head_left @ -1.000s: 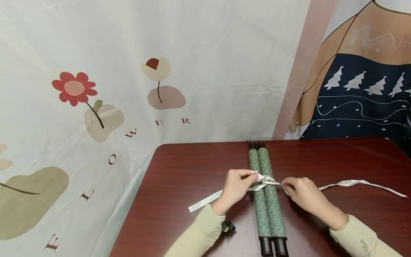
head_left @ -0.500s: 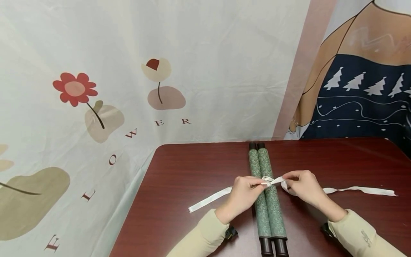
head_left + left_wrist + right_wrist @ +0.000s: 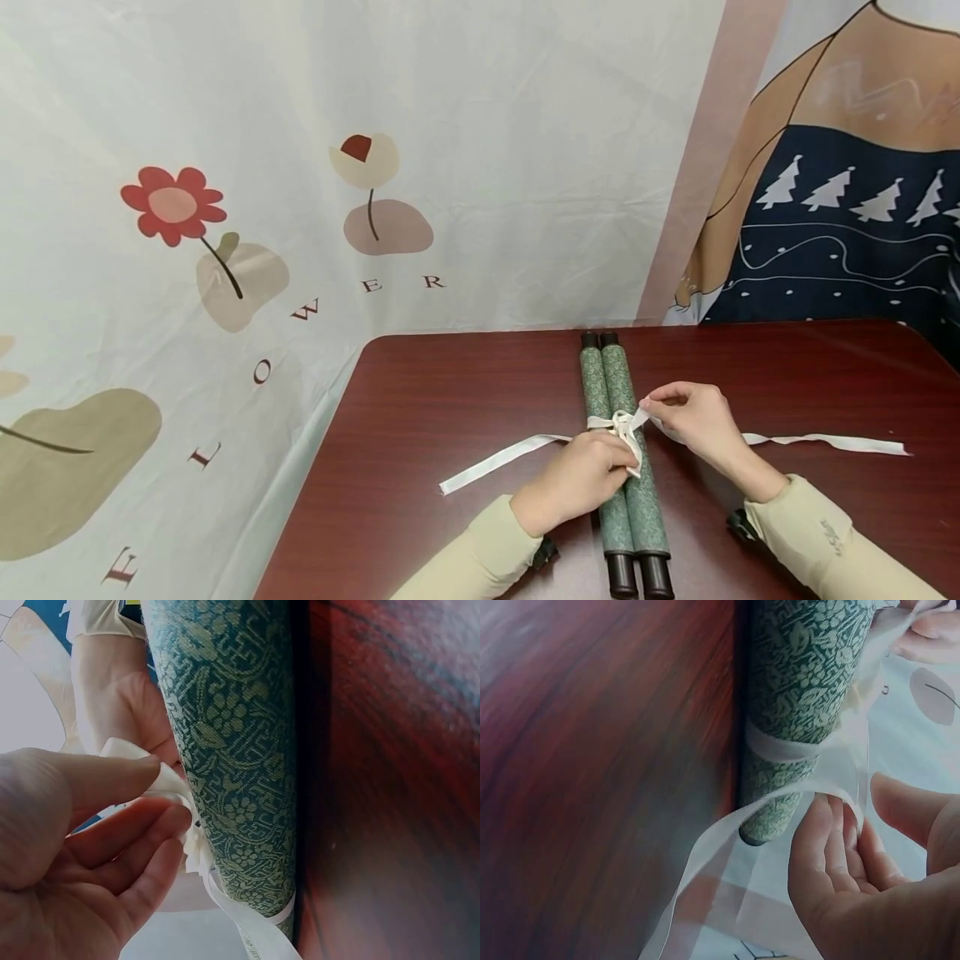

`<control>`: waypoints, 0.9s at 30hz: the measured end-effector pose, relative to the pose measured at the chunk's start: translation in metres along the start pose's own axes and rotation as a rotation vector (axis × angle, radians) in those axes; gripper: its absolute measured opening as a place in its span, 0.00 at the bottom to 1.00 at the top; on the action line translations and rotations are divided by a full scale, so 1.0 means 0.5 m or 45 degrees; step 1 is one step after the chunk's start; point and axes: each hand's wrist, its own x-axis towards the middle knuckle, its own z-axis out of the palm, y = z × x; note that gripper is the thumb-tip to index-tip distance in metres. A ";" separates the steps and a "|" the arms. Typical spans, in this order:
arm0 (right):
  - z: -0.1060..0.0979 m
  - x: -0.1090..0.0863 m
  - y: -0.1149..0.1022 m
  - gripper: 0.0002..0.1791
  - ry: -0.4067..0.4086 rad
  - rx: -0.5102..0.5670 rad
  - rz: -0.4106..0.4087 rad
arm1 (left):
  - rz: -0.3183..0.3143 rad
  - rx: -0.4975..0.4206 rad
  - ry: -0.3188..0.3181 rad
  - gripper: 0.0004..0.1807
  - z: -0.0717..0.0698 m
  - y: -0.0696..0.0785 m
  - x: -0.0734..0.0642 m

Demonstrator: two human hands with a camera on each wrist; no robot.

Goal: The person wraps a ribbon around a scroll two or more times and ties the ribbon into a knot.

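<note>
A green brocade scroll, rolled into two parallel rolls with dark end knobs, lies lengthwise on the table. A white ribbon wraps its middle and is gathered in a looped knot on top. My left hand pinches a ribbon loop on the near side of the knot, thumb against fingers in the left wrist view. Right of the knot, my right hand holds another part of the ribbon between thumb and fingers. The right wrist view shows the ribbon draped across the fingers beside the scroll.
One loose ribbon tail stretches left over the dark red table, and another trails right. Behind the table's far edge hangs a pale printed curtain with flower patterns. Dark wrist cameras sit under both sleeves.
My left hand has moved right and nearer, drawing a loop down over the scroll. My right hand has shifted up and left. The right tail has slid left; the knot looks fuller.
</note>
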 end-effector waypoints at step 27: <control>0.025 -0.002 -0.010 0.19 0.028 0.430 0.165 | 0.011 0.188 -0.184 0.13 -0.014 -0.001 0.000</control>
